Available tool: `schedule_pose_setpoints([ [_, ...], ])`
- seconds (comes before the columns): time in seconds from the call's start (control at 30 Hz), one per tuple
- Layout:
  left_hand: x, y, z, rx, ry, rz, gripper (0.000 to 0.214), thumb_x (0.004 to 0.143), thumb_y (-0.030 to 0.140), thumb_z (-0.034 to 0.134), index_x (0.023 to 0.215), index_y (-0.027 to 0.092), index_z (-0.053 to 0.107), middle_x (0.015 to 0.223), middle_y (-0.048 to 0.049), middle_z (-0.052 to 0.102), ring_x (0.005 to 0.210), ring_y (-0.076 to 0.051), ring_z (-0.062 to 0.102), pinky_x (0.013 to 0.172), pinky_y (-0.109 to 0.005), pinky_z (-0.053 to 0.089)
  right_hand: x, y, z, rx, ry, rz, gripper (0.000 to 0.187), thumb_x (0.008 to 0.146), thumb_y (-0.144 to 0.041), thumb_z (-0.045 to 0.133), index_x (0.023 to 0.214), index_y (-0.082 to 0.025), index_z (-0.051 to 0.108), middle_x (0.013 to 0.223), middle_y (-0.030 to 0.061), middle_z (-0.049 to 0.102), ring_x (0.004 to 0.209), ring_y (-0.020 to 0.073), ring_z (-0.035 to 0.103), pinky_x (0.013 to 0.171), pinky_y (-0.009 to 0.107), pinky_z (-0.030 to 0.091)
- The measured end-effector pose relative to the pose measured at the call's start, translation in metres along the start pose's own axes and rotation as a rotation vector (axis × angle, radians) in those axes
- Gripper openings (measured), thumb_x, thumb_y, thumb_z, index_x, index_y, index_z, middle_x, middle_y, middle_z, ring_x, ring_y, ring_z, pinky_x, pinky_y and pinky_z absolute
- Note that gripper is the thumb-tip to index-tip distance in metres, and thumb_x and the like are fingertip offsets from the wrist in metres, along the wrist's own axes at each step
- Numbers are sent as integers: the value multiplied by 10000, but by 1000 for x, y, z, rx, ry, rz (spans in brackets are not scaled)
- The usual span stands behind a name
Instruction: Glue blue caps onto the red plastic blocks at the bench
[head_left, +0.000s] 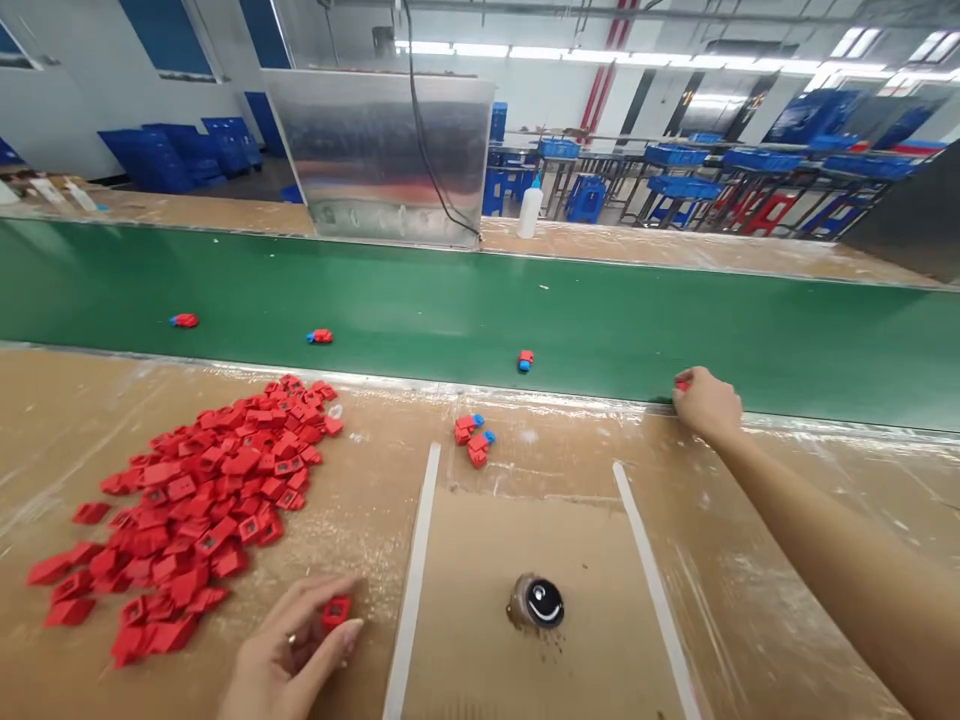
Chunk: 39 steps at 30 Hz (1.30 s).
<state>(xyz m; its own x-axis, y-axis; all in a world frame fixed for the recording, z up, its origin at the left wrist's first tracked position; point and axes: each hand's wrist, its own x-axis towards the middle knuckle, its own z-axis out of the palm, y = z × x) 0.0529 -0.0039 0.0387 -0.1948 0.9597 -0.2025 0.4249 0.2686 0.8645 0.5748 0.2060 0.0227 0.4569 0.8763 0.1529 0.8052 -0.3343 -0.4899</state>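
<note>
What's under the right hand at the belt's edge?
A small red part shows at the fingertips of the right hand, at the edge of the green belt. The hand covers the rest of the part, so its full shape cannot be seen.

Cardboard-covered bench [75, 430] | heaped red plastic parts [202, 500] | green conveyor belt [420, 290] alongside

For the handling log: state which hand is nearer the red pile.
Left hand: nearer, just right of the red pile, pinching a red part. Right hand: far to the pile's right, at the green belt.
</note>
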Motion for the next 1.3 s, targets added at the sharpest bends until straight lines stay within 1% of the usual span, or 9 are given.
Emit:
schedule_pose_setpoints([
  [0.1, -14, 3, 5, -91, -121, -9, 491, 705, 526, 743, 1116, 259, 757, 914, -68, 749, 1053, -291, 647, 874, -351, 550, -45, 5, -25, 62, -50, 28, 283, 961, -317, 496, 1097, -103, 622, 1006, 177, 672, 989, 265, 641, 815, 392, 468],
  [0.17, -22, 0, 10, -185, -222, -9, 488, 792, 475, 696, 1235, 268, 692, 844, -47, 741, 961, -242, 656, 918, -358, 518, -82, 5, -37, 140, -132, 19, 279, 935, -322, 517, 1091, -121, 632, 1007, 176, 697, 946, 253, 672, 768, 352, 504],
  [0.27, -34, -1, 26, -394, -356, -42, 457, 838, 414, 685, 1275, 283, 658, 1046, -59, 725, 706, -142, 618, 758, -309, 540, -142, 0, -54, 398, -351, -53, 325, 900, -413, 594, 1118, -176, 647, 1064, 126, 710, 957, 239, 684, 788, 337, 555],
  [0.33, -42, 1, 40, -537, -419, -82, 477, 817, 380, 723, 1278, 276, 654, 1122, -77, 698, 667, -116, 603, 660, -272, 529, -177, -5, -64, 563, -457, -91, 415, 862, -496, 656, 1147, -195, 651, 1120, 123, 695, 994, 248, 669, 836, 366, 560],
  [0.47, -53, 8, 69, -772, -475, -170, 510, 747, 311, 806, 1228, 213, 670, 988, -76, 714, 614, -88, 601, 586, -220, 501, -221, -22, -76, 639, -545, -128, 466, 852, -523, 683, 1172, -187, 642, 1113, 126, 691, 978, 241, 666, 850, 391, 563],
  [0.67, -60, 7, 93, -846, -435, -172, 354, 701, 310, 849, 988, 134, 741, 846, -61, 734, 688, -116, 655, 690, -232, 538, -253, -47, -71, 609, -590, -201, 463, 863, -508, 665, 1194, -189, 602, 1103, 144, 704, 957, 254, 686, 884, 447, 558],
  [0.83, -62, 0, 99, -808, -408, -141, 412, 690, 340, 851, 1047, 157, 760, 864, -54, 748, 701, -118, 645, 712, -241, 545, -267, -65, -65, 407, -464, -446, 340, 910, -454, 604, 1146, -209, 618, 1051, 108, 719, 876, 240, 687, 808, 430, 567],
  [1.0, -63, -10, 94, -818, -470, -107, 403, 747, 308, 818, 1126, 196, 739, 891, -36, 746, 763, -110, 646, 780, -225, 520, -272, -85, -60, 217, -334, -719, 217, 965, -340, 529, 1106, -218, 639, 1026, 74, 692, 889, 222, 666, 769, 388, 546],
  [1.3, -63, -10, 92, -854, -510, -102, 387, 763, 281, 806, 1133, 199, 728, 894, -26, 722, 790, -107, 634, 797, -220, 503, -279, -92, -49, 136, -272, -845, 203, 995, -257, 505, 1151, -200, 621, 1024, 65, 660, 900, 198, 649, 743, 328, 520],
])
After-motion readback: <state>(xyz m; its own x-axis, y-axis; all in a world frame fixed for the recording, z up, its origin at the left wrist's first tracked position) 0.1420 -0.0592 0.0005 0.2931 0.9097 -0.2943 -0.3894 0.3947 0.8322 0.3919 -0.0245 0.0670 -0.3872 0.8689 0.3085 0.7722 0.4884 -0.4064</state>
